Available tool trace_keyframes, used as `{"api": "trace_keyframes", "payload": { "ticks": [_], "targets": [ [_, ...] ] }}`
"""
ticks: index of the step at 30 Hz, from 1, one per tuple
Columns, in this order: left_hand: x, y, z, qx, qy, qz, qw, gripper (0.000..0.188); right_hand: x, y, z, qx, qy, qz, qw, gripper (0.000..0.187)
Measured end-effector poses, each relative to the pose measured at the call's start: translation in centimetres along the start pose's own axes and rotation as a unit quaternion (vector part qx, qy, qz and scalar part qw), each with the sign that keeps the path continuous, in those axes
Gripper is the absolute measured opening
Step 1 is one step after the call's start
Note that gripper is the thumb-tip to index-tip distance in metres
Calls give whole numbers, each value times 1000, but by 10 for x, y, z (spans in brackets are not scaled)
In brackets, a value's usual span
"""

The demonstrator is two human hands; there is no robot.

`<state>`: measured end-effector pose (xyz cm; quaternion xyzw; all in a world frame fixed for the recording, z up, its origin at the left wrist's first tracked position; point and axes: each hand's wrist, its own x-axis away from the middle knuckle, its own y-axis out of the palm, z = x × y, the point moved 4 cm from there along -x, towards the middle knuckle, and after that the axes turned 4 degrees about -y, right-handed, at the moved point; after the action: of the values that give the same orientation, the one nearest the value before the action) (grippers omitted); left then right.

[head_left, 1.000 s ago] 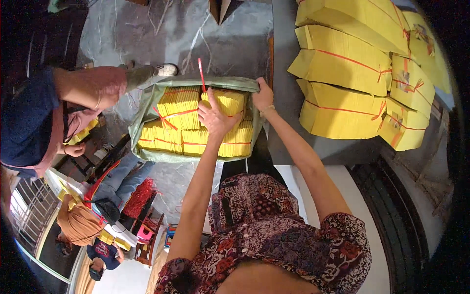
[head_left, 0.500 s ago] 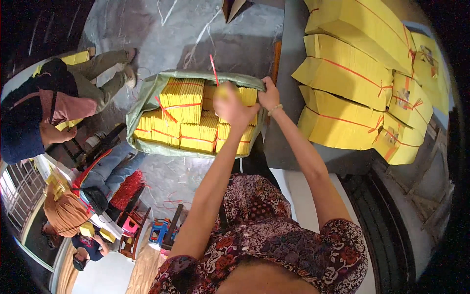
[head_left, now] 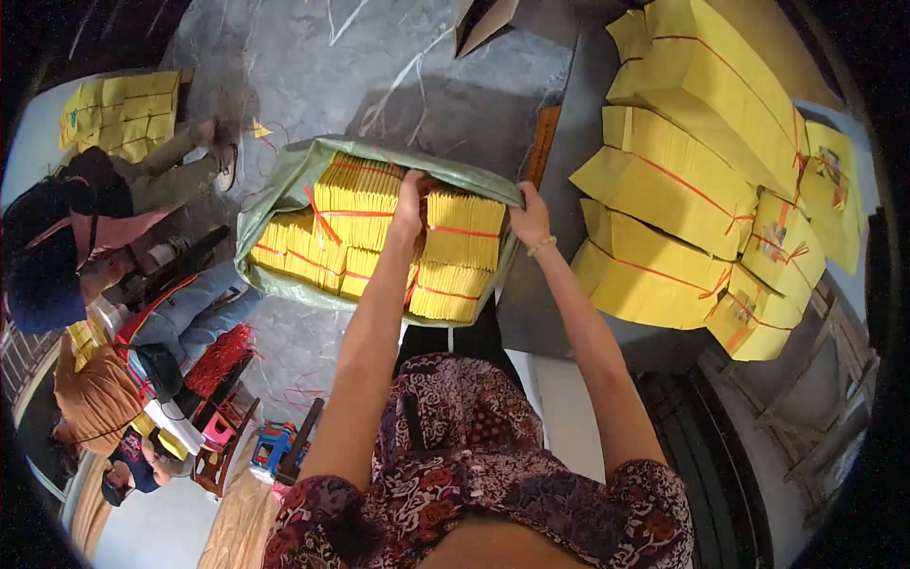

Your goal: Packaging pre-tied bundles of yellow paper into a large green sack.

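Note:
A green woven sack [head_left: 261, 194] stands with its mouth wide, packed with tied bundles of yellow paper pieces. My left hand [head_left: 410, 201] reaches down between the upper left bundle [head_left: 355, 199] and the upper right bundle [head_left: 464, 228], both bound with red ties. Its fingers are mostly hidden in the gap, so their grip does not show. At the sack's right edge, my right hand [head_left: 531, 220] is closed on the rim. Below the upper bundles, another yellow bundle [head_left: 445, 292] lies at the front right.
Large tied stacks of yellow paper [head_left: 664, 185] rest on a grey table [head_left: 545, 303] at my right. On the left, a co-worker [head_left: 71, 237] sits near more yellow bundles [head_left: 123, 114]. A brown cardboard flap [head_left: 485, 21] lies ahead on the grey floor [head_left: 294, 57].
My left hand has moved from above the bundles down into the gap between two of them. The upper right bundle now shows more fully. My right hand stays on the sack rim.

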<state>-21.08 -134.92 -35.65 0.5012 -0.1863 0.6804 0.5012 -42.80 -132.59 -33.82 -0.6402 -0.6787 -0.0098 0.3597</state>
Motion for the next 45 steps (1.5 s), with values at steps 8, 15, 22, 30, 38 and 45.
{"api": "trace_keyframes", "payload": {
  "ticks": [8, 15, 22, 30, 38, 45],
  "targets": [
    [-22, 20, -30, -230, -124, -130, 956, 29, -21, -5, 59, 69, 47, 12, 996, 42],
    [-35, 11, -34, -337, -169, -138, 916, 25, -3, -4, 19, -10, -42, 16, 999, 45],
    [-40, 1, -36, -349, -187, -125, 910, 30, 14, -5, -13, 31, 23, -63, 997, 51],
    [-30, -35, -34, -255, -6, 180, 950, 53, 10, 0, -19, 107, 32, -48, 993, 53],
    [157, 8, 65, -512, 411, 250, 712, 91, 0, -17, -29, 232, 24, -71, 970, 56],
    [121, -40, 102, -606, 337, 312, 650, 131, -54, 42, -77, 198, 27, -261, 944, 75]
  ]
}}
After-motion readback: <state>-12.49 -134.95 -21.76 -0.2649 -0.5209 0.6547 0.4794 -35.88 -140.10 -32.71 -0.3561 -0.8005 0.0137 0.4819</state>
